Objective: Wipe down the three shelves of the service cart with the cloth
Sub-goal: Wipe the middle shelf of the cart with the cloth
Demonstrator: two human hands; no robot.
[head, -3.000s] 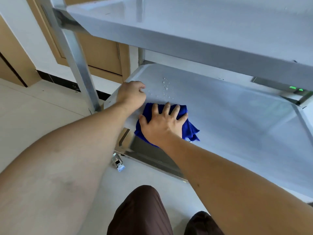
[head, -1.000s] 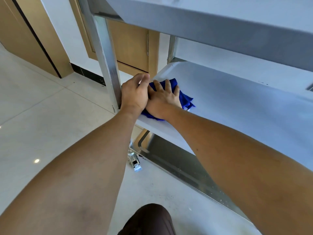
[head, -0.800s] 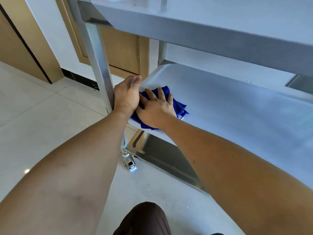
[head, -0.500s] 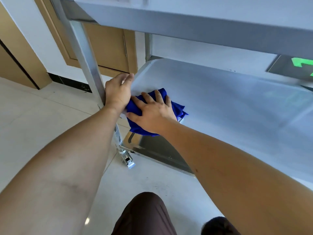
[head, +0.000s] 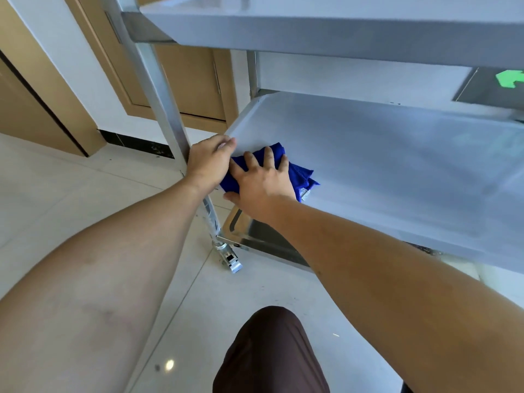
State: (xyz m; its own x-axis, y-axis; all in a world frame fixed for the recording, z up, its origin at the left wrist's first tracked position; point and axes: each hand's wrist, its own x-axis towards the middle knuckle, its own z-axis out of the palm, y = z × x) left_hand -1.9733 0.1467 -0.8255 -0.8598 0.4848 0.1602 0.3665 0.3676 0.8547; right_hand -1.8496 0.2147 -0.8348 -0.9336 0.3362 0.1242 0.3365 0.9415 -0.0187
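Seen from above, a blue cloth [head: 297,173] is pressed flat against the middle shelf [head: 397,165] of a steel service cart by the right hand [head: 262,180], its fingers [head: 270,158] straight and slightly spread across the fabric. The cloth is bunched at the shelf's near left corner, just beside the upright post [head: 167,109]. That corner is steadied by the left hand [head: 208,161], whose fingers are laid over the shelf's left rim and touch the cloth's left edge; whether they curl under the rim cannot be told. Bare shelf is stretched away to the right and far side of the cloth, so the next stroke is judged to run that way, along the shelf's long axis, with the right hand already on the cloth. The top shelf [head: 340,32] is seen overhead, the bottom shelf [head: 263,236] and a caster [head: 231,259] below.
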